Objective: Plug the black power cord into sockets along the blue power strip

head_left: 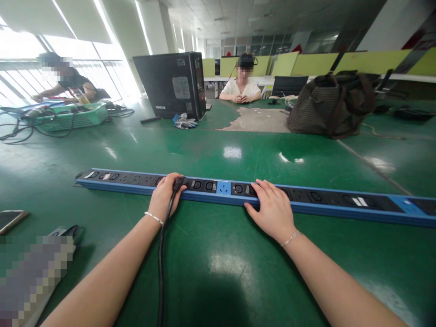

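Note:
A long blue and black power strip (224,186) lies across the green table before me, with rows of sockets along its top. My left hand (165,195) is closed around a black power plug (178,183) at a socket left of the strip's middle; whether the plug is fully seated I cannot tell. From it a thick black cable (161,263) runs down toward me. Further right, my right hand (274,209) grips the strip, fingers over the top and thumb against the near side, covering some sockets.
A black computer case (166,86) stands at the back, with a glove (185,121) beside it. Back left is a green basket (73,119) with cables; back right, a striped bag (323,106). A phone (12,221) lies at left. Two people sit beyond.

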`<state>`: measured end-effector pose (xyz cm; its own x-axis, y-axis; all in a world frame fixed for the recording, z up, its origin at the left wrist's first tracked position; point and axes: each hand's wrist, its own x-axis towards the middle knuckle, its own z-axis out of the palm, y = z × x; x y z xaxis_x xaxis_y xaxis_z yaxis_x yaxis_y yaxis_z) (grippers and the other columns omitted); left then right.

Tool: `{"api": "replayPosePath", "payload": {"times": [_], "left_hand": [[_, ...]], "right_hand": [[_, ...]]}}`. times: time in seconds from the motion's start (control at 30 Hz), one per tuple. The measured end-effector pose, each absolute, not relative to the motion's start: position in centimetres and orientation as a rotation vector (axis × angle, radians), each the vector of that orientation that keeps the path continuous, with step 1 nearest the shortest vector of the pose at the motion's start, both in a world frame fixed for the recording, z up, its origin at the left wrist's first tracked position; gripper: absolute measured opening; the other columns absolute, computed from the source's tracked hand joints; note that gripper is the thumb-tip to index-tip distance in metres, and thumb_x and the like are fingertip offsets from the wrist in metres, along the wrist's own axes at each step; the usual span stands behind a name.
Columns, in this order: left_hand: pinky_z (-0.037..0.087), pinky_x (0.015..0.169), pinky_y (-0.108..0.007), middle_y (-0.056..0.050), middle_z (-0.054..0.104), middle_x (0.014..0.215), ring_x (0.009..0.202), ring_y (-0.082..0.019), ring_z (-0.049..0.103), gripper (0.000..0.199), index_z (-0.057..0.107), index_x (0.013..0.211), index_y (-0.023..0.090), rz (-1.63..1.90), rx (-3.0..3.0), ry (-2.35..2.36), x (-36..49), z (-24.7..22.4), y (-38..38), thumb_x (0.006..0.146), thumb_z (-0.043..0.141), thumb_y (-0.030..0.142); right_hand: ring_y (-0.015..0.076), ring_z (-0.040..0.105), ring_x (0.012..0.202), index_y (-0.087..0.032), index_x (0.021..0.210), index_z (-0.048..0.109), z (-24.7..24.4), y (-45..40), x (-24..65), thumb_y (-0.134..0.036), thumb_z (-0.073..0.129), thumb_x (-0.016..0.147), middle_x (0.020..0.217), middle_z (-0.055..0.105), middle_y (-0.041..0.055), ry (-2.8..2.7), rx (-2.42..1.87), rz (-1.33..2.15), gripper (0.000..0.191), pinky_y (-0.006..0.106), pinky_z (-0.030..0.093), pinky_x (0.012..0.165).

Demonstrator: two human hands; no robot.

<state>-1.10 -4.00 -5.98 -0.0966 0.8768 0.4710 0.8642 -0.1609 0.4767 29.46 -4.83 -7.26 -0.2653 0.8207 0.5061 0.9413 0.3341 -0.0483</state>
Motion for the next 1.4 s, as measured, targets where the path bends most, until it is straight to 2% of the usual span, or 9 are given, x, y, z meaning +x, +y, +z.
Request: {"api": "replayPosePath", "payload": {"times": [0.13,0.37,0.47,0.57,0.63,0.77,0.97,1.23,1.4], "left_hand": [[0.051,0.075,-0.037,-0.005,0.068,0.095,0.088,-0.023,0.066,0.033,0.05,0.112,0.023,1.451,1.69,2.262,-1.2,-4.7,-4.3,0.082,0.057,0.035],[0.052,0.078,-0.035,-0.003,0.071,0.096,0.088,-0.021,0.068,0.035,0.053,0.112,0.025,1.345,1.83,2.121,0.0,-4.6,-4.8,0.08,0.061,0.038],[0.048,0.09,-0.039,-0.003,0.07,0.105,0.098,-0.021,0.065,0.032,0.056,0.112,0.026,1.253,2.131,1.957,2.0,-5.0,-5.0,0.083,0.056,0.041],[0.034,0.106,-0.045,-0.004,0.069,0.112,0.105,-0.021,0.063,0.031,0.055,0.116,0.027,1.12,2.425,1.795,4.2,-5.5,-4.9,0.088,0.049,0.04],[0.028,0.109,-0.047,-0.005,0.068,0.114,0.11,-0.02,0.06,0.032,0.053,0.119,0.026,1.089,2.512,1.74,5.4,-5.9,-4.6,0.09,0.046,0.038],[0.026,0.109,-0.047,-0.005,0.065,0.117,0.118,-0.02,0.054,0.031,0.05,0.122,0.027,1.053,2.549,1.711,7.6,-6.0,-4.1,0.092,0.043,0.034],[0.026,0.108,-0.045,-0.007,0.062,0.121,0.116,-0.019,0.053,0.033,0.048,0.124,0.025,0.975,2.561,1.711,8.9,-5.2,-4.1,0.093,0.038,0.028],[0.028,0.107,-0.043,-0.006,0.062,0.121,0.113,-0.018,0.055,0.034,0.048,0.124,0.025,0.994,2.476,1.703,8.5,-5.9,-3.8,0.092,0.04,0.032],[0.028,0.106,-0.046,-0.006,0.063,0.119,0.112,-0.02,0.055,0.035,0.049,0.126,0.026,0.892,2.559,1.732,8.6,-5.4,-4.1,0.093,0.039,0.034]], "right_hand": [[0.0282,0.047,0.122,-0.013,0.122,0.056,-7.2,-4.9,29.4,-0.039,0.057,0.079,0.131,0.055,0.0117,-2.16,-1.548,-0.357,0.05,0.042,0.035,0.101],[0.0286,0.047,0.122,-0.012,0.123,0.055,-7.0,-4.9,29.3,-0.038,0.058,0.079,0.131,0.056,0.0125,-2.156,-1.553,-0.346,0.051,0.043,0.035,0.101],[0.0284,0.047,0.123,-0.013,0.123,0.055,-7.1,-4.9,29.3,-0.038,0.058,0.079,0.13,0.056,0.0129,-2.153,-1.545,-0.333,0.051,0.043,0.034,0.101],[0.0284,0.046,0.123,-0.013,0.123,0.055,-7.1,-4.9,29.3,-0.038,0.058,0.079,0.131,0.056,0.0129,-2.148,-1.543,-0.327,0.051,0.043,0.034,0.101],[0.0285,0.046,0.123,-0.013,0.123,0.055,-7.1,-5.0,29.2,-0.038,0.058,0.079,0.131,0.056,0.0127,-2.146,-1.547,-0.331,0.051,0.043,0.034,0.101],[0.0285,0.046,0.123,-0.012,0.123,0.055,-7.1,-5.0,29.2,-0.037,0.057,0.079,0.131,0.055,0.013,-2.145,-1.547,-0.331,0.051,0.043,0.034,0.101],[0.0287,0.046,0.123,-0.014,0.123,0.054,-7.2,-4.9,29.3,-0.037,0.056,0.079,0.131,0.055,0.0137,-2.14,-1.519,-0.3,0.05,0.044,0.034,0.101],[0.0289,0.045,0.124,-0.014,0.123,0.054,-7.0,-5.0,29.2,-0.037,0.056,0.079,0.131,0.055,0.0135,-2.138,-1.536,-0.274,0.05,0.044,0.033,0.101],[0.0285,0.044,0.124,-0.013,0.123,0.054,-7.0,-5.0,29.1,-0.038,0.057,0.079,0.132,0.054,0.0131,-2.147,-1.549,-0.269,0.051,0.044,0.032,0.101]]}}
